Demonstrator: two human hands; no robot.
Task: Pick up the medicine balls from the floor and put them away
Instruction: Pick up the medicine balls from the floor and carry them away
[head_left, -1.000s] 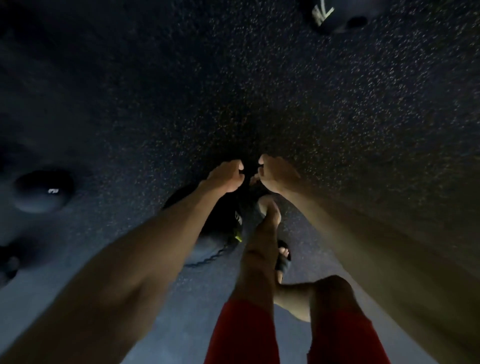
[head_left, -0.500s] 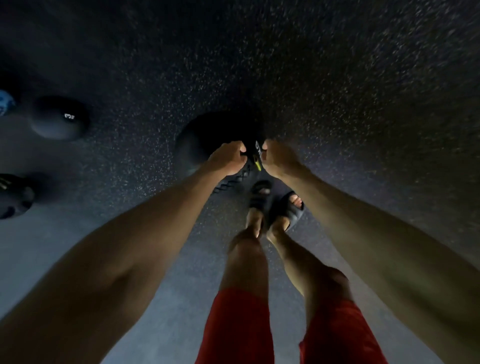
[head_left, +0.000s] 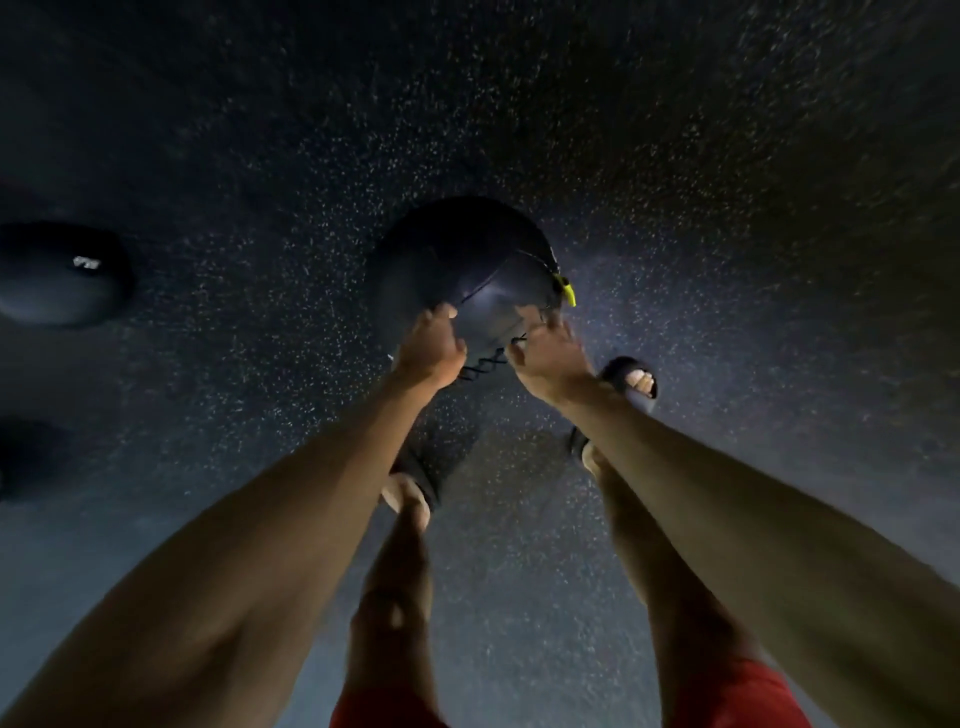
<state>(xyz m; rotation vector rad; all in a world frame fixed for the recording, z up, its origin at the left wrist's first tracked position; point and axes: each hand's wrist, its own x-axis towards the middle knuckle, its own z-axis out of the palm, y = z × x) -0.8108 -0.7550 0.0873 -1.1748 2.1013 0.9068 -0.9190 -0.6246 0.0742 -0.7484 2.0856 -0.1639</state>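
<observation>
1. A second medicine ball (head_left: 62, 280), dark with a small white label, lies on the speckled floor (head_left: 727, 208), well to the left of the person's arms.
2. Below it, at the left margin of the view, sits a dark rounded shape (head_left: 26, 457); it is too dim to tell what it is.
3. The left hand (head_left: 431, 345) reaches forward, its fingers curled onto the near left side of the held medicine ball (head_left: 457, 260), grasping it.
4. That ball hangs between the two hands, ahead of the feet. Whether it touches the floor cannot be told. Black lacing (head_left: 483, 366) runs along its near underside between the hands, and a yellow tag (head_left: 567, 291) sticks out at its right side.
5. The left forearm partly covers the left foot in a dark slide sandal (head_left: 421, 473).
6. The right hand (head_left: 553, 358) clasps the ball's near right side, thumb and fingers bent against it.
7. Just beside the right wrist shows the right sandal (head_left: 623, 376), toes visible.
8. Red shorts (head_left: 737, 696) fill the bottom of the view.
</observation>
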